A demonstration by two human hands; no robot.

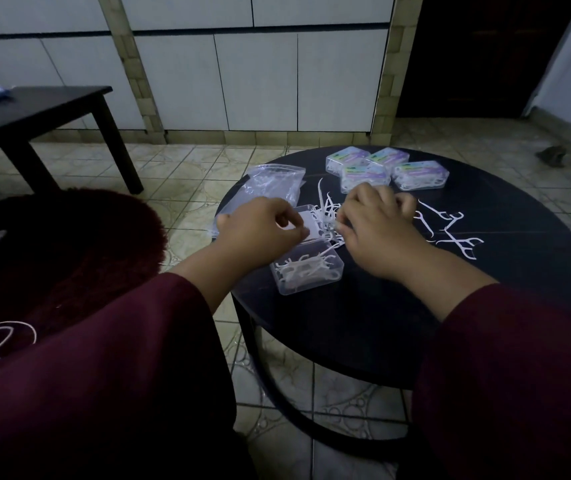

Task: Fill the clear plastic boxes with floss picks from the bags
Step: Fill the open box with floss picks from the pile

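On the round black table (363, 323) an open clear plastic box (306, 271) sits near the left edge, with white floss picks (303, 266) lying in its near half and its lid raised at the far side. Just above it, the left hand (259, 228) has its fingers curled and pinches the lid's edge between thumb and fingertips. Next to it, the right hand (377, 226) is curled over a loose heap of floss picks (327, 214) lying beyond the box, its fingertips among them; whether it actually grips any cannot be told. More scattered floss picks (450, 233) lie on the tabletop to the right of that hand. Behind the left hand rests a clear zip bag (270, 185), partly over the table's edge. At the far side of the table, four closed boxes with coloured labels (386, 169) sit clustered together, touching. Both forearms wear dark red sleeves (121, 358). A dark side table (34, 109) stands on the tiled floor at the left.
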